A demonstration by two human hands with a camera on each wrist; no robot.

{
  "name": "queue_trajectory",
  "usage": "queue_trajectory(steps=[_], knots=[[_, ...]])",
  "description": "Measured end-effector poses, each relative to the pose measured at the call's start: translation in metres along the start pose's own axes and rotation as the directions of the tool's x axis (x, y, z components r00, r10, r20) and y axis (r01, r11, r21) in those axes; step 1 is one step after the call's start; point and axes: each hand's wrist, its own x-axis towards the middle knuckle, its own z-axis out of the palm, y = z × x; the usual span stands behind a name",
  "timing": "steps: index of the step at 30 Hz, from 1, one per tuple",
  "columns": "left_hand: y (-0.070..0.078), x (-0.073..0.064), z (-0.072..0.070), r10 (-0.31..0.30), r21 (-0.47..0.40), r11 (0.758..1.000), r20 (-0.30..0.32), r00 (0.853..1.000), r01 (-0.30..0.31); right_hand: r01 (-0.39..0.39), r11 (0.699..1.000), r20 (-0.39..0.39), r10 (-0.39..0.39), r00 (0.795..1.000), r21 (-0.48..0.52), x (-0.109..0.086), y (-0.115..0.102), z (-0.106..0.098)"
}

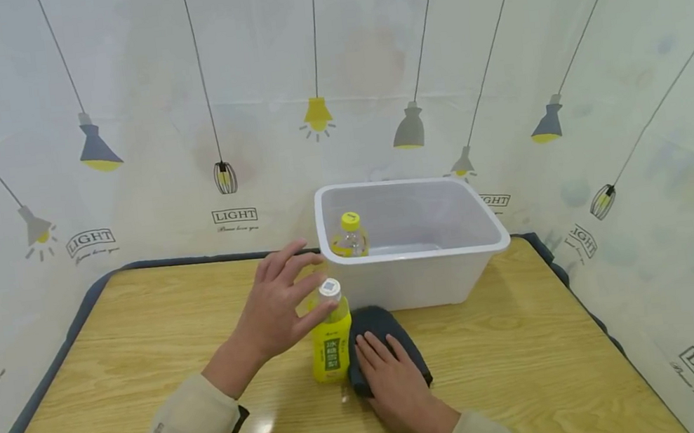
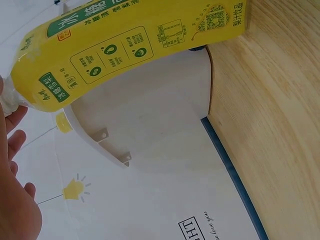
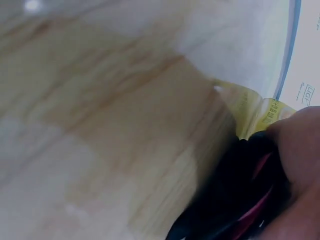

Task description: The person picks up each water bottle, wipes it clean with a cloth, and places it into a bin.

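Observation:
A yellow drink bottle point(image 1: 332, 348) with a white cap point(image 1: 330, 289) stands upright on the table. My left hand point(image 1: 280, 301) pinches it at the cap, thumb in front and index finger behind, the other fingers raised. In the left wrist view the bottle point(image 2: 125, 50) lies across the top, its cap between finger and thumb. Beside the bottle, my right hand point(image 1: 399, 380) rests with straight fingers on a dark folded cloth item point(image 1: 390, 321). Pinkish-red strips show in its dark folds point(image 3: 230, 195) in the right wrist view.
Behind the hands stands a white plastic bin point(image 1: 417, 283), holding a bottle with a yellow cap point(image 1: 350, 222) at its left end. The wooden table point(image 1: 161, 321) ends at a dark blue edge, where a lamp-printed curtain point(image 1: 147, 124) hangs on several sides.

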Motion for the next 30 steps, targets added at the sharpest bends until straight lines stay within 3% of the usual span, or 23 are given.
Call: queue_trajectory(steps=[3,5,9,13,17,21,25,30], knots=[[0.000,0.000,0.000,0.001,0.000,1.000,-0.001,1.000,-0.001,-0.020,0.992,-0.011,0.022,1.000,0.124,0.001,0.001,0.002],[0.000,0.001,0.000,0.004,0.001,1.000,-0.002,1.000,-0.004,-0.042,0.967,-0.038,0.053,0.998,0.252,0.001,0.002,0.002],[0.000,0.001,0.000,0.011,0.003,1.000,-0.004,1.000,-0.011,-0.055,0.876,-0.125,0.131,0.983,0.480,0.001,0.002,-0.005],[-0.001,0.001,0.000,0.016,0.002,1.000,-0.010,1.000,-0.016,-0.034,0.783,-0.203,0.202,0.958,0.621,0.001,0.002,-0.017],[-0.001,0.001,0.001,0.020,0.001,1.000,-0.013,1.000,-0.020,0.025,0.687,-0.294,0.277,0.915,0.726,0.002,0.003,-0.027],[-0.001,0.000,0.001,0.021,0.001,1.000,-0.014,1.000,-0.021,0.125,0.624,-0.398,0.319,0.860,0.771,0.004,0.007,-0.039],[-0.001,0.000,0.001,0.018,0.001,1.000,-0.012,1.000,-0.018,0.189,0.604,-0.463,0.336,0.821,0.774,0.002,0.013,-0.053],[-0.002,0.000,0.002,0.025,0.005,1.000,-0.014,1.000,-0.025,0.234,0.675,-0.561,0.317,0.765,0.700,0.004,0.019,-0.069]])
